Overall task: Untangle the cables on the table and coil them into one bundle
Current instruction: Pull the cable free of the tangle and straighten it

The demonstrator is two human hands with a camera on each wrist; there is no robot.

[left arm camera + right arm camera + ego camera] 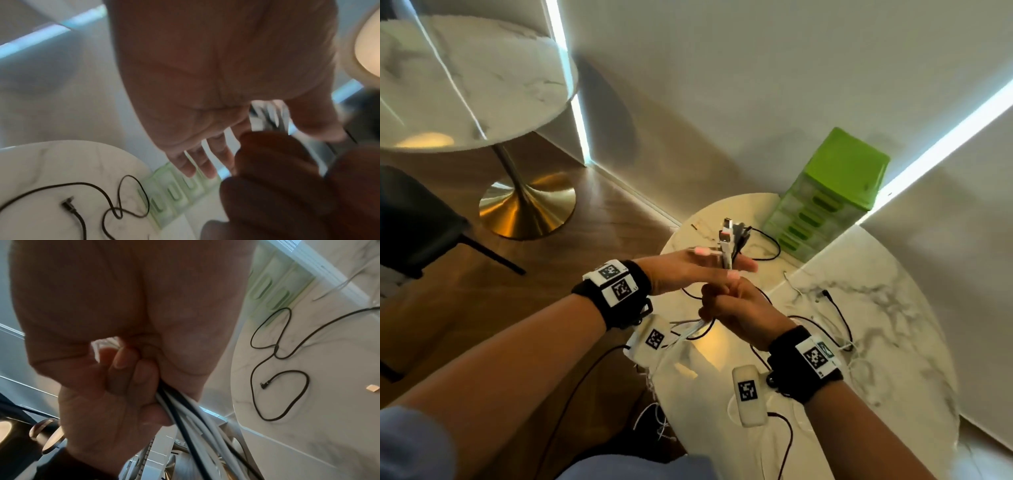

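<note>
Above the marble table [900, 274] my right hand [726, 301] grips a bundle of white and black cables [185, 412] in a fist. The bundle's connector ends [729, 233] stick up past my left hand [722, 265], which lies just above the right one. The left fingers [207, 165] are straight, and the bundle runs through the gap between thumb and forefinger. Below the fist, the cables trail down onto the table. A loose black cable [277, 353] with an angled plug lies looped on the marble.
A green drawer unit [835, 185] stands at the table's far edge against the wall. Thin white cables [859, 359] lie on the right of the table. A second round table [465, 78] and a dark chair [414, 219] stand to the left.
</note>
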